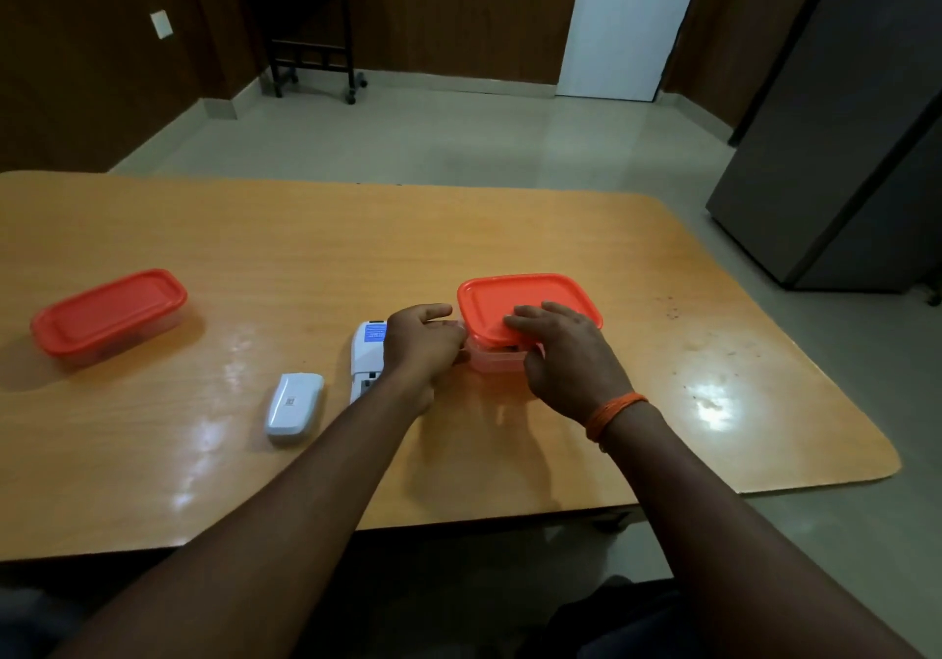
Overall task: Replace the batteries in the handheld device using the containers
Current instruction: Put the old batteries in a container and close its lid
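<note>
On the wooden counter point(509, 230) a clear container point(497, 361) stands a little right of the middle. Its orange lid point(532, 296) sits tilted, with the near edge raised from the box. The right hand point(573, 357) holds this lid: its fingers point(525, 323) lie flat on top and the thumb curls under the near edge, so the lid is pinched between them. The left hand point(423, 340) is at the left corner of the same container; its fingers are curled against the wall and grip it, with the thumb stretched toward the lid. Something dark shows in the gap under the lid, but I cannot tell what it is.

The handheld device point(366, 352), white with a blue label, lies on the counter just left of the left hand and is partly hidden by the wrist. Its near end looks open. A white battery cover point(294, 403) lies apart from it, further left and nearer. A second container point(109, 314), its orange lid closed, stands well apart at the left side. An orange thread point(614, 413) is around the right wrist.
</note>
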